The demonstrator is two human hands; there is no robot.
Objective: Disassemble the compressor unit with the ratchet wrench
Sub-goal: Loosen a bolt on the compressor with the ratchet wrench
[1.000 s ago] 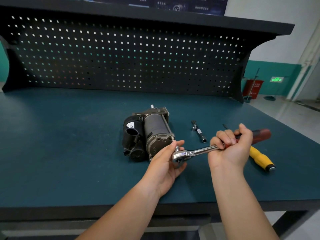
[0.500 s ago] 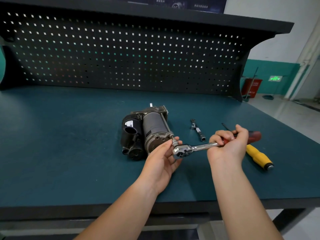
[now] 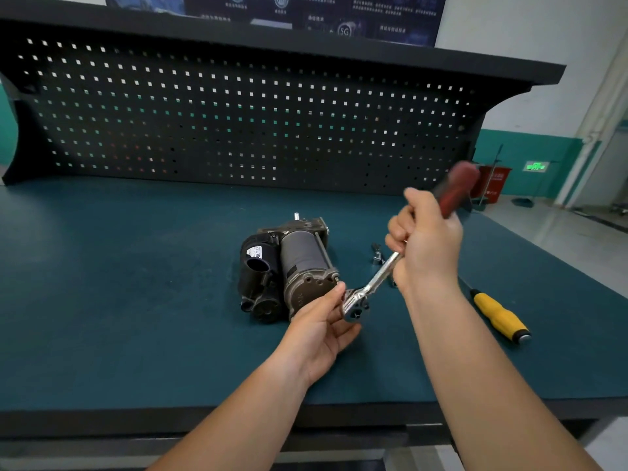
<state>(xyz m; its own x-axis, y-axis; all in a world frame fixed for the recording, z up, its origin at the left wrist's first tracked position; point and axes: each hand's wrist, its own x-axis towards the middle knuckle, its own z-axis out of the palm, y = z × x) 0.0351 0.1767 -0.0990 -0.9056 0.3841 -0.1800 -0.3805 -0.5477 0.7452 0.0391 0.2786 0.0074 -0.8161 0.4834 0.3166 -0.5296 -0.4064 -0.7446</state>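
With left hand (image 3: 319, 331) cupped under the head of the ratchet wrench (image 3: 373, 287), steadying it, seemingly on a bolt at the near end of the compressor unit (image 3: 299, 263), lying sideways mid-workbench (image 3: 136, 300). With right hand (image 3: 424, 239) wrapped round the red grip, raised, probably for leverage. Rightward, yellow screwdriver (image 3: 499, 316) and socket extension (image 3: 377, 254), within reach. White label (image 3: 255, 252) unreadable; on far poster (image 3: 344, 30), "5G".

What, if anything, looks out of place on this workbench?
Nothing stands out: the compressor sits on the bench, the right hand grips the ratchet wrench, the left hand holds its head, and a yellow screwdriver lies flat nearby.
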